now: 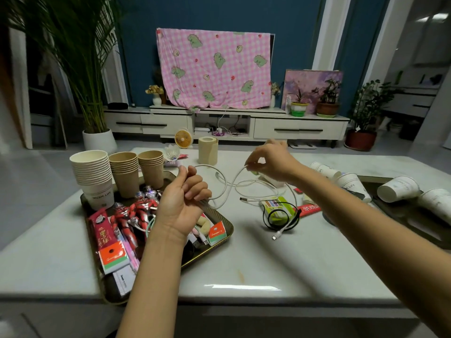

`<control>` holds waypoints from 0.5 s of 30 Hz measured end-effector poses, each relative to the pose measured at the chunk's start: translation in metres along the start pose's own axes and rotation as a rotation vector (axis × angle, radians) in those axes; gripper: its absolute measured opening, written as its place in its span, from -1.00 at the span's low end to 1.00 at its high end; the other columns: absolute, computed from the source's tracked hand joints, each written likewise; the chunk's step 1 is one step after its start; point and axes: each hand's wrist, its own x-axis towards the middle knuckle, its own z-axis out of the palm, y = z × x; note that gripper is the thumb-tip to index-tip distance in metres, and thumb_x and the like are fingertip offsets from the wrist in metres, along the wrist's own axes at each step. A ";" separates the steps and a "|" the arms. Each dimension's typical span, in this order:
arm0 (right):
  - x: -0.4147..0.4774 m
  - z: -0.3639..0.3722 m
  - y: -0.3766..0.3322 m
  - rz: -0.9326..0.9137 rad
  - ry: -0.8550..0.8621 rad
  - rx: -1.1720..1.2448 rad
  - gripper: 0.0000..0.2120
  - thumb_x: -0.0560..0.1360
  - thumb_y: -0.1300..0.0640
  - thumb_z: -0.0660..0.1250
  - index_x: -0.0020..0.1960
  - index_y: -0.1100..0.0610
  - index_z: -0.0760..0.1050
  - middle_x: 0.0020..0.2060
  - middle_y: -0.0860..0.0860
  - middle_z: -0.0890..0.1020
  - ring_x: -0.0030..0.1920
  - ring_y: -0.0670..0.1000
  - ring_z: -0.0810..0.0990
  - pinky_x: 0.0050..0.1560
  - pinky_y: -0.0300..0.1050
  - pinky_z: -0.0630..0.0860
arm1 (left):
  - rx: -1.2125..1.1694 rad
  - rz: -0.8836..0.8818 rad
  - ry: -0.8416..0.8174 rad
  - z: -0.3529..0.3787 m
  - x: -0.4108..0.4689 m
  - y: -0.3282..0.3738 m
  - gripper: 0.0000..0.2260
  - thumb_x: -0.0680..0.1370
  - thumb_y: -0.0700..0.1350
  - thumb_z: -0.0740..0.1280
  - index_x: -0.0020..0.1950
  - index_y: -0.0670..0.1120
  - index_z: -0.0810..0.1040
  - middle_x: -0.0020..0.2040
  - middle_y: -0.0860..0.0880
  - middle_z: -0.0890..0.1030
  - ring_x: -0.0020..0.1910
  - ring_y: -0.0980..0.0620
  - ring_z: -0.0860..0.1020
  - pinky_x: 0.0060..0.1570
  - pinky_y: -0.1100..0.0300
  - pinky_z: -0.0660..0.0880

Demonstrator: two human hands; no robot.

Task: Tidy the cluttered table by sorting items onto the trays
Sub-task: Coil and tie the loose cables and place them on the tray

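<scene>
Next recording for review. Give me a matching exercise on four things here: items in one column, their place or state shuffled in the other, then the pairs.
Items
1. white cable
2. black cable
3. stacked white cups
4. paper roll

Place or state
A. standing at the far edge of the table
B. coiled, lying near the middle of the table
C. held by the left hand and right hand
D. nested on the left tray

Pairs: 1-C; 2-B; 3-D; 4-A

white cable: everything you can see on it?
The white cable is thin, smooth, plastic-sheathed by the look, lying in loose loops. The left hand grips a bunch of it; the right hand pinches one strand higher up. Slack sags to the table between them, one plug end free.
</scene>
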 end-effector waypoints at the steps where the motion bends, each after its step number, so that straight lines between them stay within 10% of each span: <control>1: -0.002 -0.007 0.000 -0.007 -0.059 0.020 -0.85 0.47 0.04 0.37 -0.01 0.05 0.64 -0.09 -0.03 0.68 0.05 0.04 0.48 0.03 -0.07 0.28 | 0.001 0.000 0.006 -0.001 0.000 0.000 -0.64 0.65 -0.01 0.03 -0.27 -0.09 0.39 -0.58 0.07 0.24 -0.66 0.17 0.20 -0.60 0.39 0.16; 5: -0.008 -0.027 -0.004 0.009 -0.261 0.328 -0.83 0.48 0.12 0.37 -0.02 0.20 0.64 -0.24 0.07 0.67 -0.26 0.04 0.60 -0.16 -0.17 0.54 | -0.037 0.025 0.024 -0.003 0.001 0.001 -0.69 0.65 -0.04 0.06 -0.25 -0.09 0.39 -0.54 0.09 0.32 -0.64 0.20 0.25 -0.59 0.41 0.18; 8: -0.007 -0.025 -0.003 0.004 -0.235 0.131 -0.81 0.49 0.09 0.36 -0.05 0.21 0.64 -0.32 0.01 0.59 -0.39 -0.09 0.45 -0.45 -0.45 0.31 | -0.008 0.003 -0.001 0.000 0.000 0.001 -0.71 0.63 -0.08 0.06 -0.24 -0.08 0.40 -0.53 0.09 0.36 -0.65 0.21 0.28 -0.62 0.41 0.21; 15: -0.004 -0.017 0.002 0.046 0.013 0.060 -0.70 0.47 0.06 0.37 -0.10 0.33 0.54 -0.18 0.19 0.61 -0.22 0.06 0.48 -0.28 -0.13 0.31 | 0.544 -0.071 -0.035 0.015 -0.004 -0.020 -0.77 0.63 -0.12 0.07 -0.12 -0.14 0.46 -0.57 0.07 0.34 -0.62 0.17 0.29 -0.57 0.35 0.31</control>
